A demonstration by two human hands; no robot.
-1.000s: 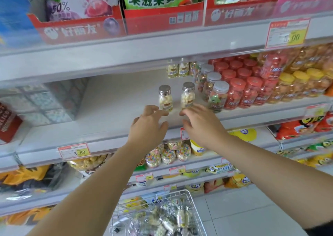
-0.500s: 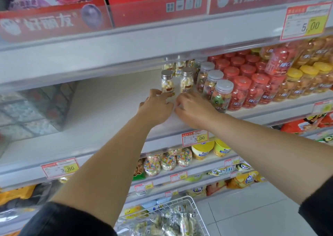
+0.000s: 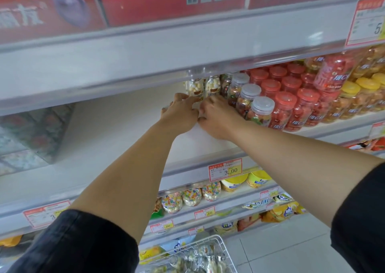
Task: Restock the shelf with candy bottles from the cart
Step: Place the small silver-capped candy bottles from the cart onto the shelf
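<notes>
Two small clear candy bottles stand side by side deep on the white shelf (image 3: 116,143), the left bottle (image 3: 194,87) and the right bottle (image 3: 213,85); the upper shelf edge hides their caps. My left hand (image 3: 179,114) stretches in with straight fingers that touch the left bottle's base. My right hand (image 3: 216,117) lies beside it, its fingertips against the right bottle's base. Neither hand wraps round a bottle. The wire cart (image 3: 218,241) at the bottom edge holds several more bottles (image 3: 210,261).
Grey-lidded jars (image 3: 261,111) stand just right of my right hand, with red-lidded jars (image 3: 285,106) and yellow-lidded jars (image 3: 354,97) beyond. A patterned box (image 3: 35,131) sits at the shelf's left. The upper shelf's front edge (image 3: 145,64) hangs low overhead.
Both hands have reached further into the shelf, and the two bottles have slid back from near the front edge to the rear row. My view has moved closer and lower.
</notes>
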